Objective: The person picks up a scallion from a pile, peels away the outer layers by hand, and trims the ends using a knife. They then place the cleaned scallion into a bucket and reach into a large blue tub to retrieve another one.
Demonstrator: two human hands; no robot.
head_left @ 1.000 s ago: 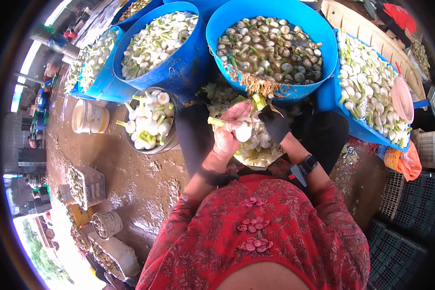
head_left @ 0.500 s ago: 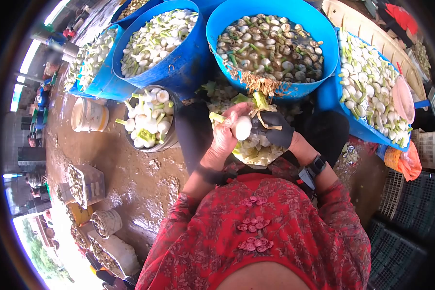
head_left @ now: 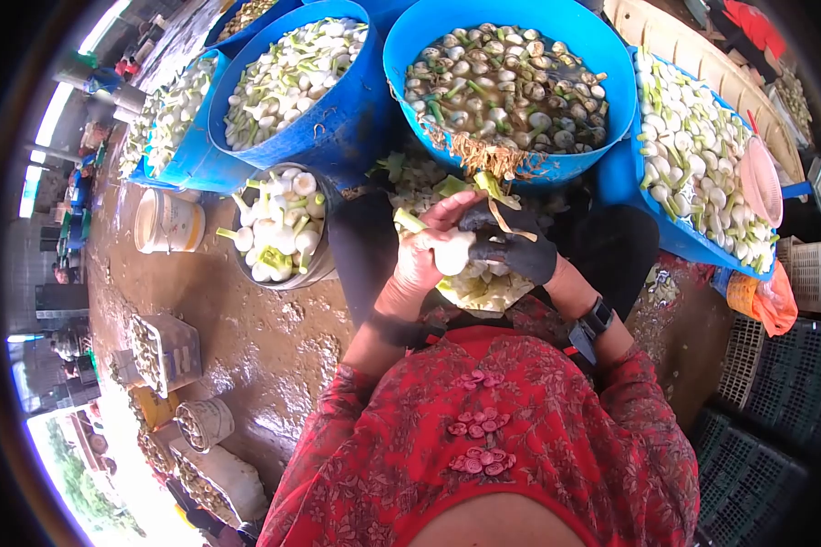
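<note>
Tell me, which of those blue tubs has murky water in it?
The round blue tub straight ahead of the hands: its bulbs float in brownish water, with roots draped over its rim. The other tubs hold dry white bulbs.

The person wears a red floral-patterned top with knotted fabric buttons down the front, a black glove on the right hand, and a black wristwatch just below that glove.

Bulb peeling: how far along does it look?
Done: peeled white bulbs fill the metal bowl and blue tub. In hand: left hand grips one bulb; gloved right hand strips it. Left: the water tub is full of unpeeled bulbs.
</note>
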